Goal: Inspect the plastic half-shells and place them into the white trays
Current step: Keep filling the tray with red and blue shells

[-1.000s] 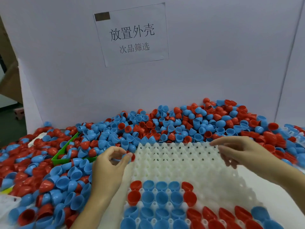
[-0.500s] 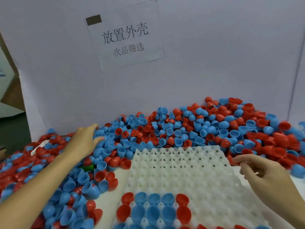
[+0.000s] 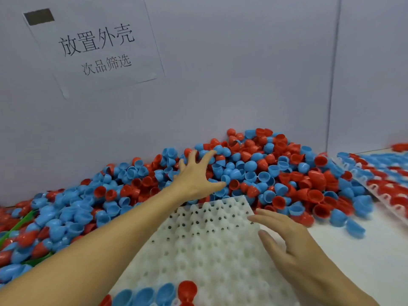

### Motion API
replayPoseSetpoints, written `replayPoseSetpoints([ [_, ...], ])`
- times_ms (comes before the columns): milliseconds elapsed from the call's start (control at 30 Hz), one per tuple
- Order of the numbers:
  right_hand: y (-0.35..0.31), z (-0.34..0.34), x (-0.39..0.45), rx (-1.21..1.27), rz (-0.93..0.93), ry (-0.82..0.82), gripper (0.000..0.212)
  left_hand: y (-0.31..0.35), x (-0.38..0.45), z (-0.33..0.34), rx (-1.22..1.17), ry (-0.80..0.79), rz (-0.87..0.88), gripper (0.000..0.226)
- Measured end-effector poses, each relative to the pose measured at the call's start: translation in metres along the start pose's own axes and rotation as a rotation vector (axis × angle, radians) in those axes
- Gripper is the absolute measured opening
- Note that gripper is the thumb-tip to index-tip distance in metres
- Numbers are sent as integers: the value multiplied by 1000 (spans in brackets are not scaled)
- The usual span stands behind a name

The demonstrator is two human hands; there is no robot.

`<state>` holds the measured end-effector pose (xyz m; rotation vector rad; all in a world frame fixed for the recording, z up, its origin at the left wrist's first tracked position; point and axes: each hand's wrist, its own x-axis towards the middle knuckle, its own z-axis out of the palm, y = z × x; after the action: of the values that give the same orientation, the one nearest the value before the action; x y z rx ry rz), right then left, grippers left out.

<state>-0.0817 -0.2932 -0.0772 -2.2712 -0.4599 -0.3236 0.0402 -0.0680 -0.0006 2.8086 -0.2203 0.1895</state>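
Here, L to R: at far left a green bin [image 3: 15, 226] lies mostly buried under loose shells. The left hand [image 3: 195, 177], which half a sec ago rested on the heap's left flank w/ fingers loosely extended, has swung rightward and deeper, and now sits on the pile of red and blue half-shells [image 3: 254, 171] near its crest by the back wall; fingers are spread wide and straight, thumb out to the side, pressing into the shells but w/ nothing yet closed in a grasp. Meaning for the task: probably a fresh gather is starting, so no shell is under inspection at this instant. Centre: the white tray [image 3: 212, 235] lies flat, its far edge touching the heap's foot; its long axis appears to run away from the viewer toward the heap, though the near end is cut off. Most pockets are vacant; only a near row holds seated shells [image 3: 154, 294], blue w/ some red, mouths up. Loose shells in the heap point every way: some mouths up, some domes up. Right: the right hand [image 3: 289, 244], earlier near the tray's right edge w/ fingers partly bent, now hovers over that same corner, fingers relaxed and slightly parted, holding nothing; contact w/ the tray can't be told. Far right: a filled tray [image 3: 379, 173] lies aslant, well apart.
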Motion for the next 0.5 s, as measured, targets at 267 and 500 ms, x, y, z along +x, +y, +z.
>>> replayPoseSetpoints([
  [267,8,5,-1,-3,-43,59,31,41,74,24,176,-138,-73,107],
  [500,9,6,1,2,-36,69,29,37,85,31,56,-154,-142,113],
])
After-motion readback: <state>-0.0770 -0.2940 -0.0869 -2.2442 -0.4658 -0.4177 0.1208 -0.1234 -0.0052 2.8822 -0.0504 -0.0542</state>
